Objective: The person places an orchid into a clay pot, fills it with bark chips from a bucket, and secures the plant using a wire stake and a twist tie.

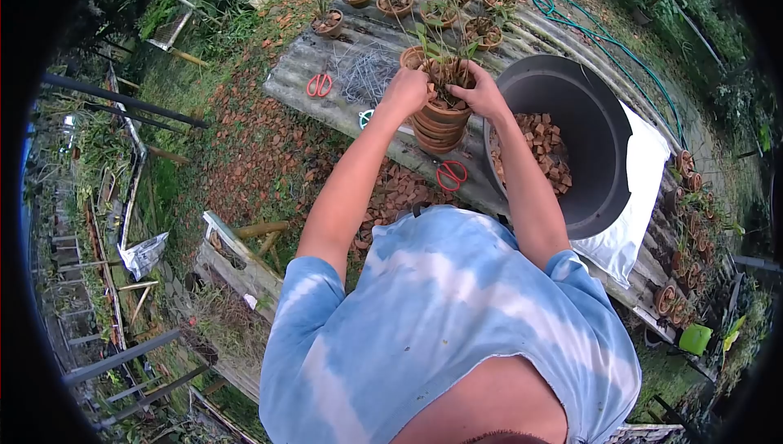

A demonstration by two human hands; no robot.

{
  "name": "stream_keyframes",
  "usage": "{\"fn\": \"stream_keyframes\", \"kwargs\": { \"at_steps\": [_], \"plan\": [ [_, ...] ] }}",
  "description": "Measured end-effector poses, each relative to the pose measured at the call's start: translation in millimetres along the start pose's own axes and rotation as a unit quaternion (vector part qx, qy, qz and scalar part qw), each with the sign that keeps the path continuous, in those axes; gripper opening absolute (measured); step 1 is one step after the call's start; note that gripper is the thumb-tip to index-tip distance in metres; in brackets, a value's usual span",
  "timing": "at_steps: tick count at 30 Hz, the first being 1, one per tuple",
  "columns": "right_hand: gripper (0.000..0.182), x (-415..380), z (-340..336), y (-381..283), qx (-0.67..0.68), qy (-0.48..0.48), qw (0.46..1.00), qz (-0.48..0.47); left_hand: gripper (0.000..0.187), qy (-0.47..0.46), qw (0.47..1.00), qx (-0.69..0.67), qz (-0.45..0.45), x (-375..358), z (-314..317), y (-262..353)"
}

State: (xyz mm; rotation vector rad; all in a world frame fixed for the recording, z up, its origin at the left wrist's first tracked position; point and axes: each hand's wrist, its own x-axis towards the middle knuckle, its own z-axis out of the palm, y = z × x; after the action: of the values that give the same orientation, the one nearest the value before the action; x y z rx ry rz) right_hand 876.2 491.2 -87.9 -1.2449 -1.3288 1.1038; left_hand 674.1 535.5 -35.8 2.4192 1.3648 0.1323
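Observation:
A leafy plant (440,57) with thin stems stands in the topmost pot of a stack of terracotta pots (440,132). My left hand (410,92) is closed at the left rim, its fingertips down among brick chunks; whatever it pinches is hidden. From the right, my right hand (481,95) curls around the base of the plant, thumb in front and fingers behind the stems. Just right of the stack is a large black tub (599,150), partly filled with brick chunks (545,146).
Red-handled scissors (319,85) lie beside a heap of cut wires (367,73); a second red-handled pair (451,175) is near the table edge. Several potted plants (395,4) line the back of the corrugated table (298,61). A white sack (644,191) lies under the tub; a green hose (603,32) runs behind.

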Motion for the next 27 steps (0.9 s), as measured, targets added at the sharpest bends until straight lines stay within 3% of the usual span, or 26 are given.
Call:
{"fn": "stream_keyframes", "kwargs": {
  "at_steps": [2, 6, 8, 10, 13, 16, 20, 21, 24, 27],
  "plan": [
    [0.052, 4.7, 1.1, 9.3, 0.017, -0.007, 1.000, -0.025, 0.034, 0.043, 0.999, 0.017, 0.006, -3.1, 6.8, 2.2],
    [0.062, 8.8, -3.3, 23.2, -0.091, 0.012, 0.994, -0.059, 0.033, 0.105, 0.994, 0.012, 0.013, -3.4, 26.1, -2.7],
    [0.068, 3.6, -2.1, 25.8, -0.073, 0.016, 0.995, -0.060, 0.031, 0.098, 0.995, 0.000, 0.006, -0.1, 31.7, -6.7],
    [0.068, -1.9, 1.0, 20.9, -0.140, 0.036, 0.988, -0.063, 0.031, 0.091, 0.996, 0.013, 0.016, 0.8, 28.7, -9.0],
    [0.071, -6.7, 0.4, 14.2, -0.178, 0.043, 0.980, -0.080, 0.033, 0.008, 0.993, -0.115, 0.036, 9.4, 15.5, -24.3],
    [0.075, -14.3, -0.3, 11.1, -0.174, 0.052, 0.980, -0.085, 0.034, 0.069, 0.981, -0.178, 0.042, 2.5, 9.0, -31.1],
    [0.076, -17.1, 1.4, 12.6, -0.173, 0.067, 0.978, -0.098, 0.038, 0.111, 0.947, -0.294, -0.062, -1.1, 6.9, -35.4],
    [0.075, -18.8, 2.2, 10.4, -0.176, 0.068, 0.977, -0.100, 0.038, 0.189, 0.945, -0.266, -0.036, 1.5, 11.4, -37.3],
    [0.071, -23.0, 4.9, 6.2, -0.181, 0.072, 0.975, -0.107, 0.032, 0.228, 0.948, -0.219, -0.022, 15.3, 17.8, -42.0],
    [0.068, -23.4, 5.8, 6.3, -0.170, 0.076, 0.977, -0.106, 0.026, 0.232, 0.961, -0.129, 0.075, 27.0, 21.6, -41.8]
  ]
}}
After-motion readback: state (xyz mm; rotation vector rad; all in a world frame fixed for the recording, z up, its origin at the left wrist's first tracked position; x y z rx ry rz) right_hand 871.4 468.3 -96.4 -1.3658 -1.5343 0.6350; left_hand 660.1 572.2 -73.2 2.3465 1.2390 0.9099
